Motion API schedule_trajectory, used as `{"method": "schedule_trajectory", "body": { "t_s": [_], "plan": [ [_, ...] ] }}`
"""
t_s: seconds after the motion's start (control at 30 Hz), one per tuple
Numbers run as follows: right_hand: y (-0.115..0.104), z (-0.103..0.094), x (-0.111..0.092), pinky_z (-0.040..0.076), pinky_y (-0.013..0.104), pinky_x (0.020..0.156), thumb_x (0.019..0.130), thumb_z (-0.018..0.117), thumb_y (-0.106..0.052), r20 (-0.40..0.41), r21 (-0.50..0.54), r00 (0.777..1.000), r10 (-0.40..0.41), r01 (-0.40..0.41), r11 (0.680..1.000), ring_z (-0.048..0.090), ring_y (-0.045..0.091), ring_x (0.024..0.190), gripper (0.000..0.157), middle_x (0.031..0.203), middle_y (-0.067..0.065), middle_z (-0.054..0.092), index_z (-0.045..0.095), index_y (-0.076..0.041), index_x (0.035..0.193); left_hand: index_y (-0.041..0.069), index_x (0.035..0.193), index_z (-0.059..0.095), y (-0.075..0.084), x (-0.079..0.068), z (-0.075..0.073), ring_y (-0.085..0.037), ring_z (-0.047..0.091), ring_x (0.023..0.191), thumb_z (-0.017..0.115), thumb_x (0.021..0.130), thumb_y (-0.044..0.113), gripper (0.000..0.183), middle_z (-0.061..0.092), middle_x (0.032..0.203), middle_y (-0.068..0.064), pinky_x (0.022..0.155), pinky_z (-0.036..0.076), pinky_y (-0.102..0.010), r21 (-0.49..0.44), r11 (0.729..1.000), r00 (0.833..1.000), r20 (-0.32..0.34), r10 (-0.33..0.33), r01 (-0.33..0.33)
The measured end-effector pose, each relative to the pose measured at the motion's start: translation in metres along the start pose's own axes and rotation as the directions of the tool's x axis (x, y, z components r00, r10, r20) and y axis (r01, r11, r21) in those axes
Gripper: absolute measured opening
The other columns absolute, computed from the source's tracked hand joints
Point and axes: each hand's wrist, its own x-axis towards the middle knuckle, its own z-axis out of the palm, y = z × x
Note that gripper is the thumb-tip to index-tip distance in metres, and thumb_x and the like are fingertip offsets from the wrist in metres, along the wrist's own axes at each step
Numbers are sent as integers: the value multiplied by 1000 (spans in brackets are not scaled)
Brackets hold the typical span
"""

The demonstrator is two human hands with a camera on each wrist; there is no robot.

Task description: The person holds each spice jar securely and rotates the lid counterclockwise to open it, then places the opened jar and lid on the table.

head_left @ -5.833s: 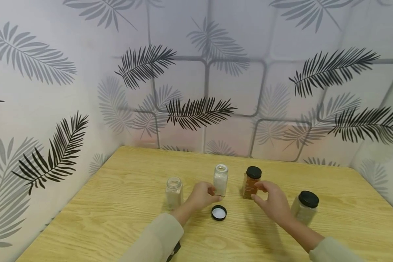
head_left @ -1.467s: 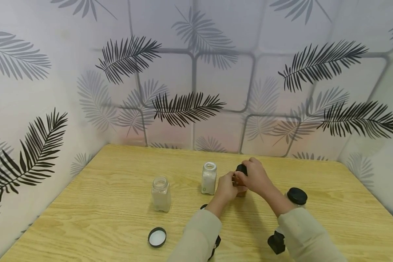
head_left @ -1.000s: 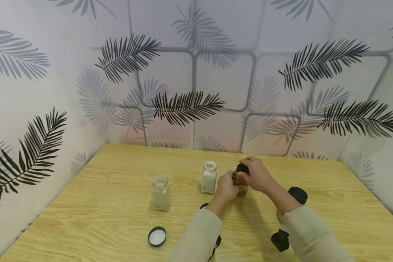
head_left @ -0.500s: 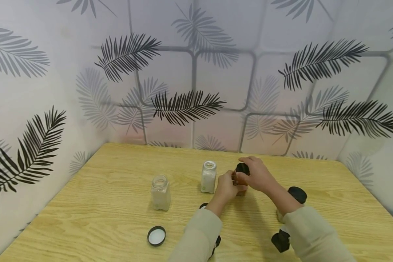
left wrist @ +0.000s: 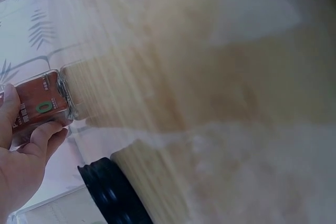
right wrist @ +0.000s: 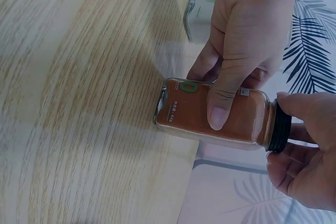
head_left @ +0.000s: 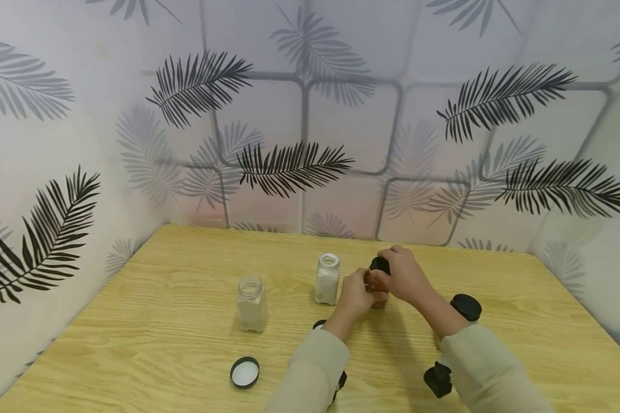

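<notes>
Left hand [right wrist: 247, 35] grips the spice jar [right wrist: 215, 119]; right hand [right wrist: 304, 156] seemingly pinches its black cap [right wrist: 280, 128].

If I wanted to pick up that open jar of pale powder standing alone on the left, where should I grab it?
Grip the open jar round its flat glass sides, below the neck, coming from the front or its free left side. It stands upright without a cap, so keeping it level probably avoids spilling.

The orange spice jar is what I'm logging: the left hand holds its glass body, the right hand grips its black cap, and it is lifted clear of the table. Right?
Not quite. The orange spice jar stands on the table, as the right wrist view shows. The rest holds: the left hand holds its glass body and the right hand grips its black cap.
</notes>
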Motion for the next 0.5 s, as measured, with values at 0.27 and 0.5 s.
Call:
{"method": "schedule_trajectory", "body": {
  "t_s": [0.27, 0.5],
  "plan": [
    [2, -6, 1, 47, 55, 87, 86, 62, -4, 55, 71, 996, -71, 67, 995, 51, 47, 107, 36, 115, 29, 56, 56, 11, 118, -3, 115, 56, 1, 0, -2, -28, 63, 101, 75, 78, 17, 46, 64, 110, -16, 84, 54, -33, 0, 1000, 1000, 0, 29, -29],
    [1, -7, 2, 48, 54, 87, 88, 62, -17, 80, 73, 997, 18, -23, 997, 51, 45, 108, 46, 118, 30, 53, 51, 12, 122, 0, 116, 56, 2, -1, -1, -27, 63, 102, 74, 78, 18, 46, 63, 111, -14, 85, 54, -33, -15, 1000, 1000, 3, -21, 21]
  ]
}}
